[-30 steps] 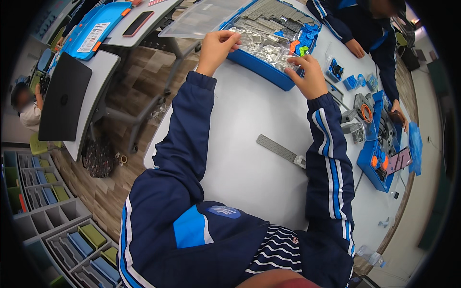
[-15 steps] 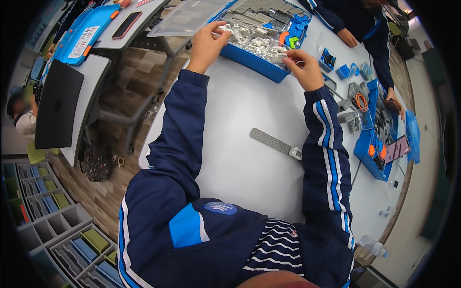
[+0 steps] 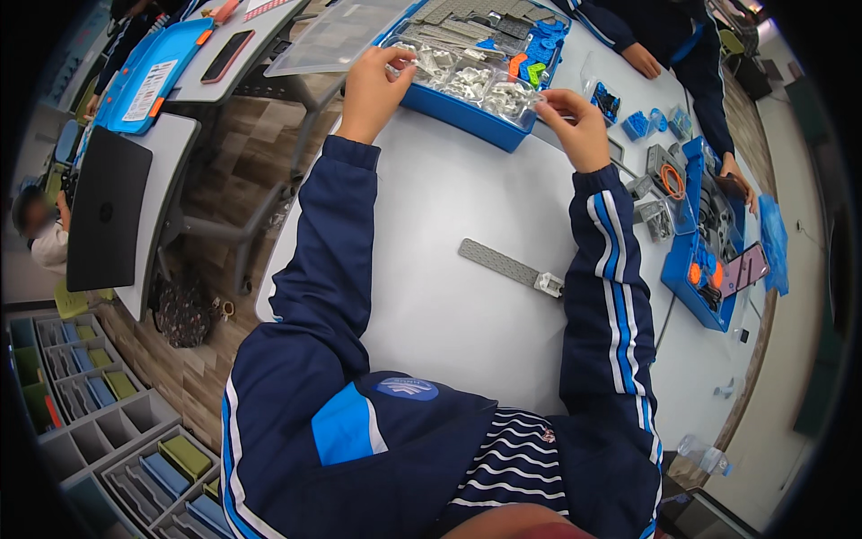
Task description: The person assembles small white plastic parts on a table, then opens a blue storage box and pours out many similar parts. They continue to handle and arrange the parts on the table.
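Observation:
A blue storage box (image 3: 467, 121) stands at the far side of the table. Along its near side lies a clear compartment tray (image 3: 483, 101) filled with white and pale building pieces. My left hand (image 3: 375, 94) has its thumb and fingers bent at the tray's left end. At the tray's right end, my right hand (image 3: 577, 130) pinches the rim, its fingertips partly hidden. Between my forearms a long grey studded beam (image 3: 503, 262) lies flat on the white table (image 3: 440, 332). A small whitish connector piece (image 3: 549, 284) sits at its right end, beside my right sleeve.
A second blue box (image 3: 709, 310) with grey parts, orange wheels and a phone (image 3: 744, 269) stands at the right. Small blue parts (image 3: 637, 124) and an orange cable (image 3: 672, 180) lie nearby. Another person's hand (image 3: 642, 60) rests at the far right. A clear lid (image 3: 337, 40) is left of the box.
My right hand has shifted slightly outward to the tray's right edge, and my left hand slightly left. The view has moved a little. The grey beam stays on the table.

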Motion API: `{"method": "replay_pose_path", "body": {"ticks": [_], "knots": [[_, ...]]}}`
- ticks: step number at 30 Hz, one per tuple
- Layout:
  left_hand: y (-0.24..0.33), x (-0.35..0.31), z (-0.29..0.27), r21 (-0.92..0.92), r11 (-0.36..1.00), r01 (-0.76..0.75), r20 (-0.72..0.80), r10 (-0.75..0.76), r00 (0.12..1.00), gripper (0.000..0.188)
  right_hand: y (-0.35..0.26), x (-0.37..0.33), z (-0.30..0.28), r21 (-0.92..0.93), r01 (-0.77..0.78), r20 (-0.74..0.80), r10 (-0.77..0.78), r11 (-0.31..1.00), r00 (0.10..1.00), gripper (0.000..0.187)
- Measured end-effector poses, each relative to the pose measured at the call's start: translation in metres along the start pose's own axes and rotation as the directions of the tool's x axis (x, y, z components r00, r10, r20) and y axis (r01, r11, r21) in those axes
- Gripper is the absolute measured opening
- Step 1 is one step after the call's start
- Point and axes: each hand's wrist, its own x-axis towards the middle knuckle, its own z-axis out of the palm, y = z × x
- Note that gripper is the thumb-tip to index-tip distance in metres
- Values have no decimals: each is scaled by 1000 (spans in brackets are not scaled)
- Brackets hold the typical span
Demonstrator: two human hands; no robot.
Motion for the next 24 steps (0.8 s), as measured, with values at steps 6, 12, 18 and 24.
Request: {"method": "replay_pose_path", "body": {"ticks": [6,12,18,24], "knots": [[0,1,1,-65,997,39,-87,-45,995,20,-7,13,20,-335,249,2,-264,909,965,21],[-1,3,0,-220,966,136,-109,-162,981,19,-3,51,29,-524,367,239,-280,769,930,18],[-2,1,1,-185,977,108,-106,-129,986,20,-3,65,25,-466,141,247,-24,874,969,20],[-3,0,3,-172,982,82,-104,-101,989,20,2,63,24,-523,335,311,-191,784,931,22]]}}
